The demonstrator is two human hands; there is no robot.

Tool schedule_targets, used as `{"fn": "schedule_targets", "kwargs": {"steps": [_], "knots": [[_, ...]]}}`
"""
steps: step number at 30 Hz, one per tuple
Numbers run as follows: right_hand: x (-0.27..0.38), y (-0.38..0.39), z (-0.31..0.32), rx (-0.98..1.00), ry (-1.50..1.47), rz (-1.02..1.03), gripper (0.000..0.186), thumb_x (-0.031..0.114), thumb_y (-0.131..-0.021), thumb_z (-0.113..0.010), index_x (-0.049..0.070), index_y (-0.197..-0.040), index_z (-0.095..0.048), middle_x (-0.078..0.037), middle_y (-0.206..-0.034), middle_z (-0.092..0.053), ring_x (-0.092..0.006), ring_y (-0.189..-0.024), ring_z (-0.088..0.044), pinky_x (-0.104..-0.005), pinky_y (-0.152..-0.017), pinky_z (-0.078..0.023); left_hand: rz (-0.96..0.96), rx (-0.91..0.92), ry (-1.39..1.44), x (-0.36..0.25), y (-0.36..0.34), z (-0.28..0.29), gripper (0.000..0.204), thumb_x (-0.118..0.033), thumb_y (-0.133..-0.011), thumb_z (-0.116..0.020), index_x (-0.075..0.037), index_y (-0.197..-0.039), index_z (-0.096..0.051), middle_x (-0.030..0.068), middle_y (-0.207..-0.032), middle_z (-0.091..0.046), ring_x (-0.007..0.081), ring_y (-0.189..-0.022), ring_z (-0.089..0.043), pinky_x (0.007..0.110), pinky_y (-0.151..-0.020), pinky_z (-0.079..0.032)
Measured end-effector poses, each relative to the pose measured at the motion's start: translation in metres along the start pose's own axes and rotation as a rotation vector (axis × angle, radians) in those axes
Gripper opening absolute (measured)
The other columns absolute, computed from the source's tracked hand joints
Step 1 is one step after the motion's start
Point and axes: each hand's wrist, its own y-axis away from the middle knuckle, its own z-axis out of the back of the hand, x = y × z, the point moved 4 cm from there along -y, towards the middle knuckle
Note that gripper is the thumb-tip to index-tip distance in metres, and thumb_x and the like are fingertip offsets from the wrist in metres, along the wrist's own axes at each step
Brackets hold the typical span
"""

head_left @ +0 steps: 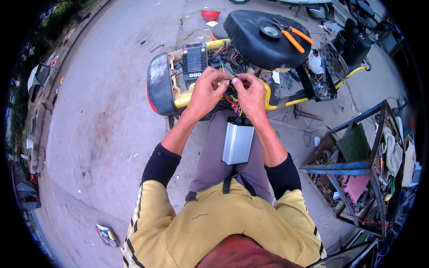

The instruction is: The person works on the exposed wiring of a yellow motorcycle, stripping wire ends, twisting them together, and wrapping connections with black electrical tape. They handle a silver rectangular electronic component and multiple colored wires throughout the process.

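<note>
My left hand (207,90) and my right hand (251,92) meet fingertip to fingertip over the yellow-framed scooter. Both pinch a small black piece (233,81) among the wires; whether it is tape, a connector or a cable end is hidden by the fingers. Below them a silver finned controller box (237,143) rests on my lap, its coloured wires (235,107) running up toward the hands. Just beyond my left hand sits a black finned box (194,60) on the scooter frame. Loose wiring (225,58) lies to its right.
On the tilted black seat (250,42) lie a roll of black tape (270,32) and orange-handled pliers (292,40). A hammer (309,115) is on the ground to the right, near a rusty metal frame bin (339,170) full of scraps. A red bowl-shaped thing (209,15) stands beyond.
</note>
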Motion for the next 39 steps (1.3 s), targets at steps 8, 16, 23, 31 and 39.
{"fn": "schedule_targets", "kwargs": {"steps": [8,16,23,31,39], "knots": [[0.013,0.014,0.004,0.003,0.099,0.268,0.012,0.006,-0.096,-0.08,-0.002,-0.105,-0.077,-0.01,-0.093,-0.069,-0.0195,-0.074,-0.067,-0.0341,-0.069,-0.054,0.556,0.046,0.596,0.017,0.041,-0.005,0.032,-0.021,-0.111,-0.066,0.005,-0.129,-0.073,0.0047,-0.101,-0.069,0.0062,-0.061,-0.05,0.024,-0.049,-0.033],[0.026,0.032,-0.01,0.003,0.611,0.751,0.022,0.008,-0.088,-0.081,0.008,-0.11,-0.078,-0.005,-0.104,-0.068,-0.0261,-0.101,-0.066,-0.043,-0.085,-0.049,0.655,0.039,0.905,0.031,0.031,-0.013,0.023,-0.024,-0.11,-0.068,-0.001,-0.112,-0.074,-0.0023,-0.083,-0.057,0.0046,-0.057,-0.043,0.023,-0.047,-0.028],[0.022,0.041,0.0,0.051,0.738,0.856,0.033,0.007,-0.088,-0.074,0.009,-0.12,-0.078,-0.003,-0.115,-0.07,-0.026,-0.109,-0.064,-0.0456,-0.092,-0.046,0.659,0.083,0.825,0.028,0.024,-0.013,0.017,-0.017,-0.106,-0.074,-0.001,-0.113,-0.076,-0.0061,-0.075,-0.055,0.0024,-0.055,-0.039,0.022,-0.047,-0.027],[0.022,0.04,0.011,0.161,0.802,0.925,0.043,0.007,-0.089,-0.07,0.01,-0.132,-0.074,-0.004,-0.125,-0.069,-0.0259,-0.119,-0.063,-0.0494,-0.099,-0.044,0.652,0.08,0.856,0.027,0.027,-0.012,0.016,-0.015,-0.105,-0.074,0.0,-0.112,-0.076,-0.0061,-0.074,-0.054,0.0024,-0.054,-0.039,0.022,-0.047,-0.026],[0.023,0.051,0.003,0.146,0.953,0.968,0.044,0.012,-0.09,-0.068,0.009,-0.133,-0.073,-0.005,-0.131,-0.067,-0.0239,-0.122,-0.062,-0.0495,-0.102,-0.045,0.685,0.112,0.8,0.029,0.021,-0.009,0.008,-0.01,-0.099,-0.073,-0.004,-0.094,-0.073,-0.0053,-0.072,-0.053,0.0029,-0.053,-0.039,0.023,-0.046,-0.026]]}}
